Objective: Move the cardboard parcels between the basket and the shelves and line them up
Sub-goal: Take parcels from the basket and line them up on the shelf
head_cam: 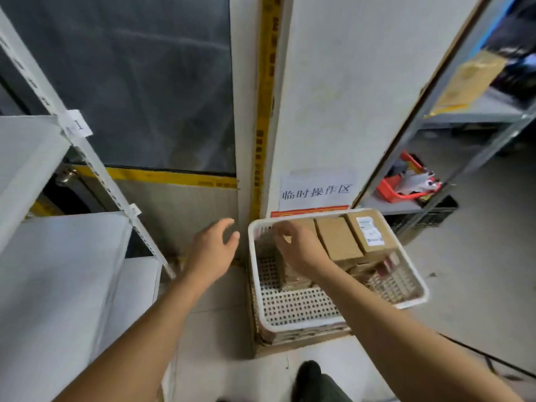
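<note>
A white perforated basket [293, 310] stands on the floor on a flat cardboard piece. Inside it, cardboard parcels stand in a row along the far side: one plain parcel [338, 239] and one with a white label [369, 232]. My right hand [298, 246] reaches into the basket over a further parcel [293, 278] at the row's left end; whether the fingers grip it I cannot tell. My left hand [213, 250] hovers open just left of the basket, holding nothing. White shelves [58, 256] stand at the left with bare boards.
A white pillar with a paper sign [317, 190] rises behind the basket. A grey metal rack at the right carries a red tray [397, 188] of odds and ends. Small red and white boxes [388, 278] lie in the basket's right end. A dark shoe [311, 378] shows below.
</note>
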